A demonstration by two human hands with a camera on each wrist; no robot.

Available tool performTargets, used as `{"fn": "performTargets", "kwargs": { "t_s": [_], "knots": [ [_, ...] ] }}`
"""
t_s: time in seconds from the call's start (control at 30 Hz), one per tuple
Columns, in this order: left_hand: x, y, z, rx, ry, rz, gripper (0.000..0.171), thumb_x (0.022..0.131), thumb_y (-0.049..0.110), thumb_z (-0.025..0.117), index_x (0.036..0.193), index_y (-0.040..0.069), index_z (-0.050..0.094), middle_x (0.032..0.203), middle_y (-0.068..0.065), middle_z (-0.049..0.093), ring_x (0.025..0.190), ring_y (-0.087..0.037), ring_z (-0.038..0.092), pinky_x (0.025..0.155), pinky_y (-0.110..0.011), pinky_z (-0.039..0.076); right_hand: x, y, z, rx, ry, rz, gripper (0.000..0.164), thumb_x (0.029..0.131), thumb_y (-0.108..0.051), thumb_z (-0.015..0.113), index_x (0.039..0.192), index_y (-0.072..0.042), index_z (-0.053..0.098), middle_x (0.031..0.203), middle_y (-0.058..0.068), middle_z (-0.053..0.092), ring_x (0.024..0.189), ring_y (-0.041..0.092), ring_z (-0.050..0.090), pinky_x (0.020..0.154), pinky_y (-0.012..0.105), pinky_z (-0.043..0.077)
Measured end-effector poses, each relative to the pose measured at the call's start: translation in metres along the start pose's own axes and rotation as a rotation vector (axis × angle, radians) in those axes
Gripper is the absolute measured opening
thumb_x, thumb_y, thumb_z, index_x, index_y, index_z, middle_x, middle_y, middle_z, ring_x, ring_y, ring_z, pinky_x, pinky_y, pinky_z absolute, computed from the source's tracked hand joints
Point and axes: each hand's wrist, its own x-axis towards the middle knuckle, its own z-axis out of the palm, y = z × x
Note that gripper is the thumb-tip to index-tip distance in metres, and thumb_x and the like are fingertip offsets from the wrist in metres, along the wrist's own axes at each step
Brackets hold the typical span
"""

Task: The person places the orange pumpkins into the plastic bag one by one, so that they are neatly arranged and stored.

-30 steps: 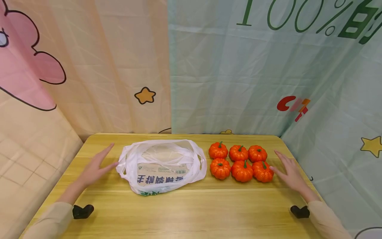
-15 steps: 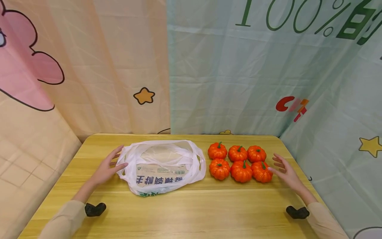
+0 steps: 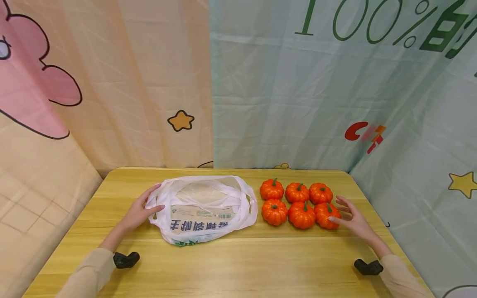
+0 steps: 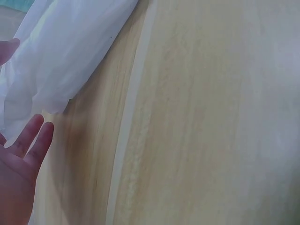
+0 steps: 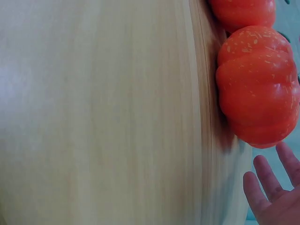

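A white plastic bag (image 3: 244, 217) lies on the table with its mouth spread wide and blue printed characters showing. At its left edge is my left hand (image 3: 139, 212), thumb over the near side and fingers by the far side. In the left wrist view, the loosely extended fingers (image 4: 42, 143) lie beside the white plastic. Several small orange pumpkins with green stems stand in two rows right of the bag. My right hand (image 3: 355, 222) is at the front right pumpkin (image 3: 325, 215), its thumb against the side. The right wrist view has spread fingers (image 5: 267, 176) just below that pumpkin (image 5: 258, 89).
Both arms reach over a light wooden table (image 3: 231, 269). Printed curtains (image 3: 279, 103) hang behind it and along the sides. A black wrist device (image 3: 126, 260) sits by the left sleeve, and another black device (image 3: 368, 267) by the right one.
My left hand has moved right, up to the bag's left edge. The right hand has shifted slightly left, its thumb now at the front right pumpkin. Bag and pumpkins stay where they were.
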Motion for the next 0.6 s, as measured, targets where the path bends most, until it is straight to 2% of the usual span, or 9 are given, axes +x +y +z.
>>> {"fn": "performTargets", "kwargs": {
  "t_s": [0.07, 0.13, 0.33, 0.6],
  "knots": [
    [0.001, -0.001, 0.001, -0.021, -0.003, -0.006, 0.075, 0.088, 0.017, 0.069, 0.151, 0.010, 0.028, 0.156, -0.025, 0.022, 0.141, -0.049, 0.020, 0.110, -0.069, 0.021, 0.001, 0.002, 0.002, 0.008, -0.014, -0.002, 0.078, 0.086, -0.012, 0.071, 0.147, 0.003, 0.025, 0.143, 0.030, 0.037, 0.106, -0.010, 0.044, 0.083, 0.006, 0.042],
    [0.002, -0.001, 0.002, -0.042, -0.007, -0.014, 0.075, 0.087, 0.016, 0.069, 0.150, 0.010, 0.029, 0.157, -0.026, 0.019, 0.143, -0.050, 0.015, 0.111, -0.069, 0.017, 0.001, 0.003, 0.003, 0.010, -0.022, -0.002, 0.078, 0.085, -0.012, 0.071, 0.147, 0.003, 0.026, 0.143, 0.030, 0.037, 0.102, -0.017, 0.039, 0.082, 0.005, 0.042],
    [0.003, -0.003, 0.006, -0.071, -0.002, -0.049, 0.076, 0.086, 0.017, 0.070, 0.150, 0.011, 0.030, 0.158, -0.026, 0.013, 0.144, -0.050, 0.008, 0.113, -0.068, 0.012, 0.002, 0.008, 0.008, -0.026, -0.029, -0.012, 0.077, 0.084, -0.015, 0.073, 0.146, 0.001, 0.031, 0.143, 0.027, 0.040, 0.101, -0.014, 0.038, 0.081, 0.010, 0.044],
    [0.003, -0.005, 0.008, -0.078, 0.012, -0.054, 0.072, 0.087, 0.017, 0.069, 0.149, 0.009, 0.033, 0.157, -0.026, 0.018, 0.144, -0.049, 0.012, 0.113, -0.068, 0.015, 0.003, 0.009, 0.012, -0.058, -0.036, -0.005, 0.075, 0.082, -0.020, 0.075, 0.145, -0.007, 0.037, 0.142, 0.020, 0.042, 0.101, -0.015, 0.039, 0.082, 0.017, 0.045]
  ]
}}
